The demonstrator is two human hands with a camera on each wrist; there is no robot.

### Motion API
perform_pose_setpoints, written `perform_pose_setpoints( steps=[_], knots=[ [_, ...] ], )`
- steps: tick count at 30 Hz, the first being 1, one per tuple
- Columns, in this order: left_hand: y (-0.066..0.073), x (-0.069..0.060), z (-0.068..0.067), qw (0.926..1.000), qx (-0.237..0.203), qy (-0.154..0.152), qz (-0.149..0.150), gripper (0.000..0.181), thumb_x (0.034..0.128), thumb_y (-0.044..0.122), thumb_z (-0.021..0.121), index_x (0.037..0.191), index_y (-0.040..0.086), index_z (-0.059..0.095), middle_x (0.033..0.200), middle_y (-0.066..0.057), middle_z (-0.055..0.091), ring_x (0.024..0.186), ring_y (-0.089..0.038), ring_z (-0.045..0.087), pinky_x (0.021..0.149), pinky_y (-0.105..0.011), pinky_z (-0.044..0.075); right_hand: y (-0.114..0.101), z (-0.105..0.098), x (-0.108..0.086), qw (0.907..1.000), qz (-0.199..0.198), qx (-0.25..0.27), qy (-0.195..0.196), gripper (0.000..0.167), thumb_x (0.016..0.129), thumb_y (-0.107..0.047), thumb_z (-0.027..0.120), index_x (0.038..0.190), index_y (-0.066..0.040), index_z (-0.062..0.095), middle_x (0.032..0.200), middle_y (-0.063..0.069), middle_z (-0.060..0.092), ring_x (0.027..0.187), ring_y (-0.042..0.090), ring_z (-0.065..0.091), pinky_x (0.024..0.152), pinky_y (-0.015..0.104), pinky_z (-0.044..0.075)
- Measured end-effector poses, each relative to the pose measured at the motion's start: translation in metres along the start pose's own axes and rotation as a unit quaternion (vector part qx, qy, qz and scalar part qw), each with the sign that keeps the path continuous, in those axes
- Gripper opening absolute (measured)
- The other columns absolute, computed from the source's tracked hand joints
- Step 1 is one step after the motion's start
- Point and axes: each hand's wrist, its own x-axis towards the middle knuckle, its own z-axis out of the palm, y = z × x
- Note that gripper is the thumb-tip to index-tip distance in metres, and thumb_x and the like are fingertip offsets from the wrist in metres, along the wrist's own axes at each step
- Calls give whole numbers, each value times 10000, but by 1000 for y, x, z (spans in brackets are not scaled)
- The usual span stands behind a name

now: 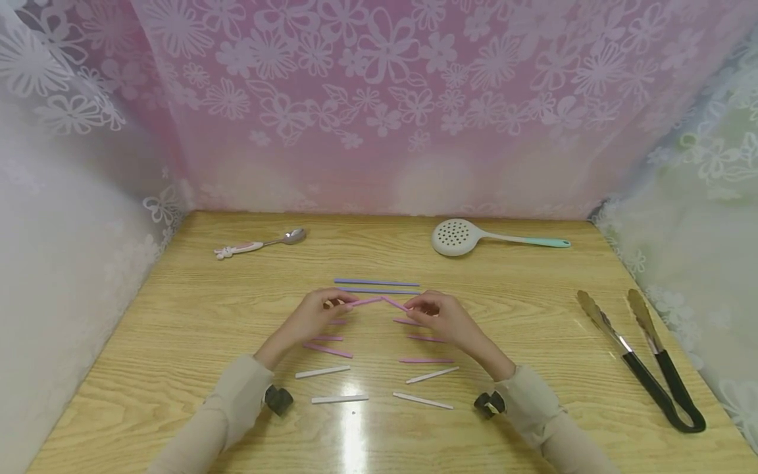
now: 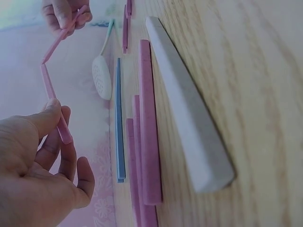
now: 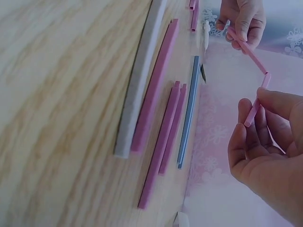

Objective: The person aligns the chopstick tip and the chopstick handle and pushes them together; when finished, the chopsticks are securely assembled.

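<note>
My left hand [image 1: 312, 313] pinches a pink chopstick piece [image 1: 368, 301] between thumb and fingers. Another pink chopstick piece [image 1: 393, 303] is pinched the same way by my right hand [image 1: 445, 318]. The tips of the two pieces meet at an angle above the table, clearest in the left wrist view, where the left-hand piece [image 2: 48, 84] and right-hand piece [image 2: 55, 46] form a bend. Just beyond the hands lie two long blue chopsticks [image 1: 378, 283]. Nearer me, more pink pieces [image 1: 426, 361] lie in a left and a right group, some partly hidden by the hands.
White chopstick pieces [image 1: 340, 399] lie closest to me on both sides. At the back are a spoon [image 1: 260, 244] on the left and a slotted skimmer [image 1: 454, 237] on the right. Black-handled tongs [image 1: 654, 368] lie spread at the far right. Floral curtains [image 1: 379, 118] surround the table.
</note>
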Motion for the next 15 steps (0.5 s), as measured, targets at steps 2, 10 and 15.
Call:
perform_pose_setpoints(
  steps=[2,10,15],
  knots=[
    [0,0,0,10000,-31,7,-9,217,941,133,592,1127,51,665,1013,-114,669,861,-176,553,691,-233,498,0,0,0,10000,-12,-17,10,149,899,-87,652,1020,-14,699,922,70,666,783,114,580,685,223,502],
    [2,0,0,9998,174,24,66,204,943,137,588,1112,61,674,1022,-82,671,860,-162,523,751,-275,464,3,-2,0,9993,-154,-337,68,136,899,-66,644,1010,-25,710,898,54,666,795,136,581,703,246,515],
    [4,-1,0,9994,258,-28,232,213,946,126,581,1123,43,664,1080,-79,667,908,-162,572,804,-292,482,3,-1,0,9990,-72,-366,234,149,897,-60,631,1016,-37,717,969,79,684,823,142,593,719,248,520]
  ],
)
